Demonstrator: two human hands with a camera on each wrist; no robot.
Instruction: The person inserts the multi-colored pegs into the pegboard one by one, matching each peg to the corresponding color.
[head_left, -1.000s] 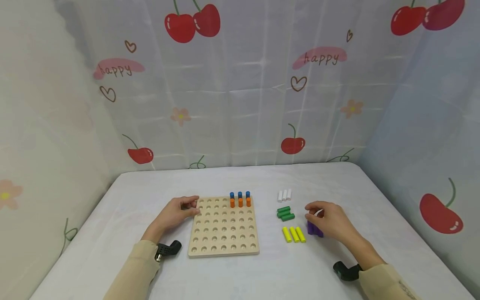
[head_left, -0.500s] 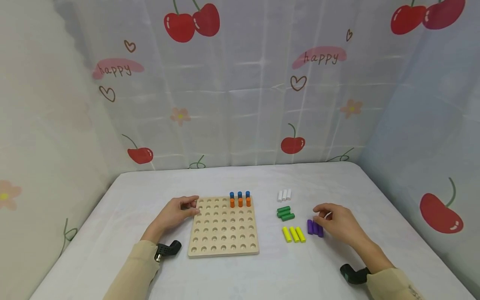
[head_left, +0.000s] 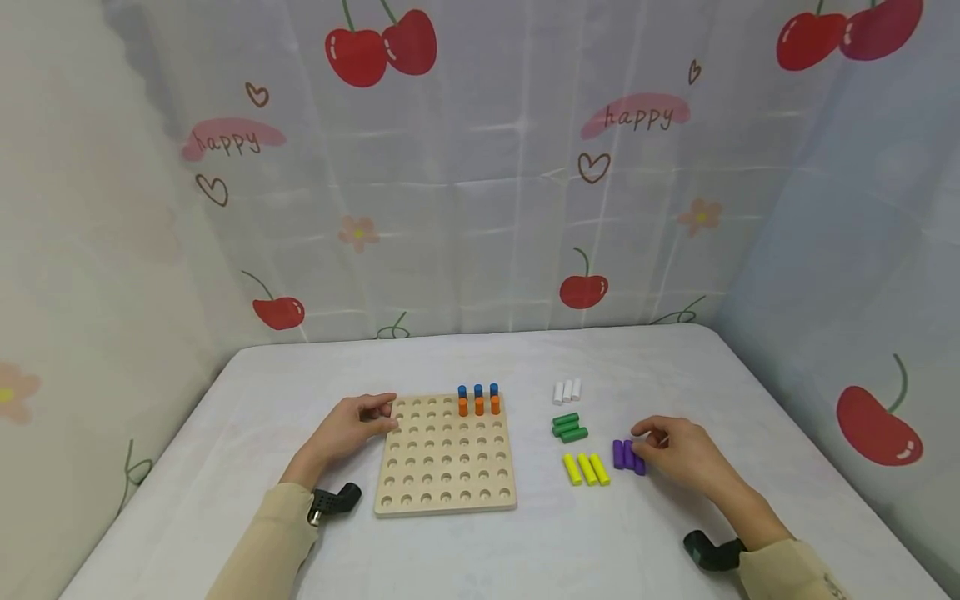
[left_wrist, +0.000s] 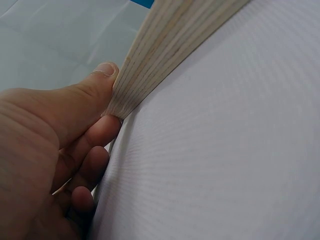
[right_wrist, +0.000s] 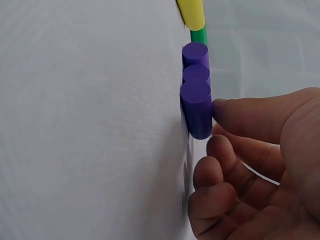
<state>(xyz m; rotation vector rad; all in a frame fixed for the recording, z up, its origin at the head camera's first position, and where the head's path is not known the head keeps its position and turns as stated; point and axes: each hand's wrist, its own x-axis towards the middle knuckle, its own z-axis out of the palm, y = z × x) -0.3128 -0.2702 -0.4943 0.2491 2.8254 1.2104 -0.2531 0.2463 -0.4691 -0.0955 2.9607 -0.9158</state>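
My left hand (head_left: 347, 431) pinches the left far corner of a square wooden pegboard (head_left: 442, 471). In the left wrist view the thumb lies on top of the board's corner (left_wrist: 142, 65) and a fingertip meets its lower edge. Blue pegs (head_left: 478, 390) stand in the back row of holes, with orange pegs (head_left: 479, 407) in the row before them. My right hand (head_left: 678, 450), fingers loosely bent, is at the rightmost of three purple pegs (head_left: 628, 455) lying side by side. The right wrist view has the thumb tip at the side of the nearest purple peg (right_wrist: 198, 112).
Three yellow pegs (head_left: 587, 469) lie between the board and the purple ones. Behind them are three green pegs (head_left: 568, 427), and farther back three white pegs (head_left: 567, 391). A white cloth covers the table (head_left: 525, 550); a printed curtain (head_left: 457, 208) hangs behind it.
My right hand has moved rightward from over the purple pegs, then slightly down to the rightmost one, uncovering the others. My left hand and the board stay put.
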